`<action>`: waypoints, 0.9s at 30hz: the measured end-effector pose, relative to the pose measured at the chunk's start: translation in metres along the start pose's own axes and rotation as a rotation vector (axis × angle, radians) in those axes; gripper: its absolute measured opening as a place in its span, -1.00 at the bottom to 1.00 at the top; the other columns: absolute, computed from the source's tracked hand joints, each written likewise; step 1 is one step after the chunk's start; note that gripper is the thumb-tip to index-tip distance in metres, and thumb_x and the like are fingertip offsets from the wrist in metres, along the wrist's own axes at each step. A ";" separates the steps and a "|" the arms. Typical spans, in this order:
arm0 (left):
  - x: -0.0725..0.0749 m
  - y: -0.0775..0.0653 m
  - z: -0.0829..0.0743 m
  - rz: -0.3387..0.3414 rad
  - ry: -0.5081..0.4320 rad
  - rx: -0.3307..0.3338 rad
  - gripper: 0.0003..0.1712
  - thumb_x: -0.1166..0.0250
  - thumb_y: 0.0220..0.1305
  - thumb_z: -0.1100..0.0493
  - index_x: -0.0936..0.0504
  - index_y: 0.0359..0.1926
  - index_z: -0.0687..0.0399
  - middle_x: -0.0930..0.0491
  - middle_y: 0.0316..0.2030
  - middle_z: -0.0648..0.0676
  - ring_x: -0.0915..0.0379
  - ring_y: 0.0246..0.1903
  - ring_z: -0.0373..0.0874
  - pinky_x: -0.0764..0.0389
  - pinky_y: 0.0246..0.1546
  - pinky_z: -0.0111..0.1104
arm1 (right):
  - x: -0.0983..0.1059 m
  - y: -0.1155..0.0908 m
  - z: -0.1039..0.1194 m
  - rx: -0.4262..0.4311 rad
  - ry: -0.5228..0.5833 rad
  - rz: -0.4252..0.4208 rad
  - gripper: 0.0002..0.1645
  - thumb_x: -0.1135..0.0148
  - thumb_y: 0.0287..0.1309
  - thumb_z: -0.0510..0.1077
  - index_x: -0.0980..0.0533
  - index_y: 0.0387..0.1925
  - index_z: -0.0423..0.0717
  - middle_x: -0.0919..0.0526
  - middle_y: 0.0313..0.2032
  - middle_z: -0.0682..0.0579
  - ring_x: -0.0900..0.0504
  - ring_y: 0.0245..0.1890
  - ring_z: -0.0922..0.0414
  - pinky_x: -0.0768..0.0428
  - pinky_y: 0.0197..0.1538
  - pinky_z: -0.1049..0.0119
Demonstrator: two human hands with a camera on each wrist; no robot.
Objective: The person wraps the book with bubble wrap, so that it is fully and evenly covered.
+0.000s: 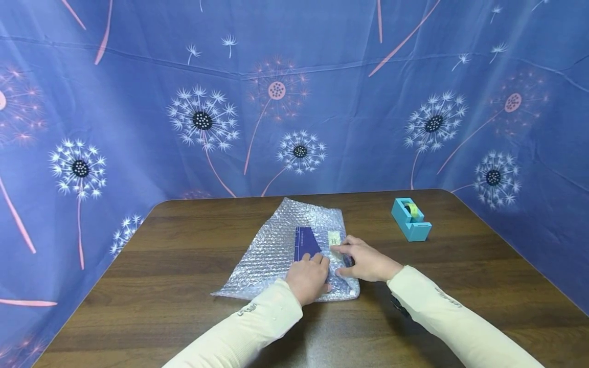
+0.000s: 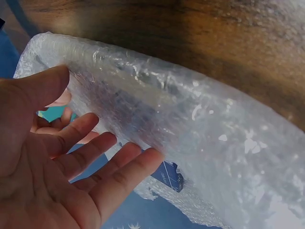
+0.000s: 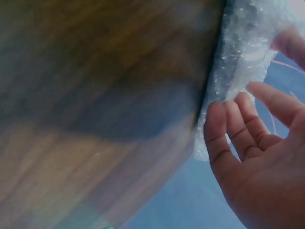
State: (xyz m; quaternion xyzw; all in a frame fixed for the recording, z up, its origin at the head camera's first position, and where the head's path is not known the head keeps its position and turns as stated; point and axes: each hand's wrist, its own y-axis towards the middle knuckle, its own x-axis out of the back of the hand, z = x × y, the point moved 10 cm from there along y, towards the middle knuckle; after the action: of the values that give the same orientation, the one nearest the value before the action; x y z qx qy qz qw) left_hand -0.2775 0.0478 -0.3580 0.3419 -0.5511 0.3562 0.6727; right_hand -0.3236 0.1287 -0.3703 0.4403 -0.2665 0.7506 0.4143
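Observation:
A sheet of bubble wrap (image 1: 264, 250) lies on the table, its near and right parts folded over a flat dark-blue item (image 1: 303, 240) with small light print. The far part of that item shows; the rest is under the wrap and my left hand (image 1: 307, 278). In the left wrist view, the left hand's extended fingers (image 2: 126, 174) rest on the folded wrap. My right hand (image 1: 365, 260) is at the wrap's right edge, its index fingertip by a pale yellowish strip (image 1: 334, 237) with dark marks. In the right wrist view, its loosely bent fingers (image 3: 217, 126) touch the wrap.
A light-blue tape dispenser (image 1: 411, 222) holding a yellow-green roll of tape (image 1: 411, 209) stands at the back right of the brown wooden table (image 1: 465, 260). Behind the table hangs a blue cloth (image 1: 349, 117) with a dandelion print.

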 end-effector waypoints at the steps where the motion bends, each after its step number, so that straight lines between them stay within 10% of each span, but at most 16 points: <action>1: 0.000 0.000 0.000 0.004 0.000 0.001 -0.40 -0.44 0.22 -0.22 -0.58 0.12 0.04 -0.62 -0.04 -0.01 -0.57 -0.13 -0.10 -0.67 -0.20 -0.34 | -0.001 0.000 0.001 0.005 -0.019 0.010 -0.30 -0.43 0.23 -0.08 -0.47 0.35 -0.23 -0.48 0.10 -0.13 -0.47 0.07 -0.09 -0.56 0.09 -0.08; 17: -0.001 -0.003 -0.005 0.002 0.001 -0.068 -0.44 -0.36 0.30 -0.21 -0.58 0.10 0.07 -0.62 0.04 0.03 -0.56 -0.04 -0.04 -0.67 -0.13 -0.28 | -0.001 0.004 0.012 -0.009 -0.215 0.070 -0.33 -0.48 0.15 -0.08 -0.55 0.27 -0.20 -0.55 0.08 -0.15 -0.54 0.09 -0.13 -0.58 0.10 -0.08; 27: 0.002 -0.016 0.014 0.073 -0.282 -0.166 -0.50 -0.39 0.32 -0.04 -0.62 0.22 0.02 -0.54 0.26 0.13 -0.55 0.15 0.04 -0.63 0.08 -0.16 | 0.000 0.010 0.021 -0.024 -0.296 0.108 -0.37 -0.46 0.19 -0.07 -0.56 0.26 -0.20 -0.54 0.19 -0.27 -0.47 0.26 -0.26 -0.52 0.22 -0.18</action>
State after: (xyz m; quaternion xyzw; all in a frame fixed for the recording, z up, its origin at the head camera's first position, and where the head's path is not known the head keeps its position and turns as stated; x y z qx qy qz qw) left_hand -0.2708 0.0283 -0.3546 0.3115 -0.6798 0.2823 0.6009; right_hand -0.3235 0.1078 -0.3608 0.5260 -0.3570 0.6955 0.3349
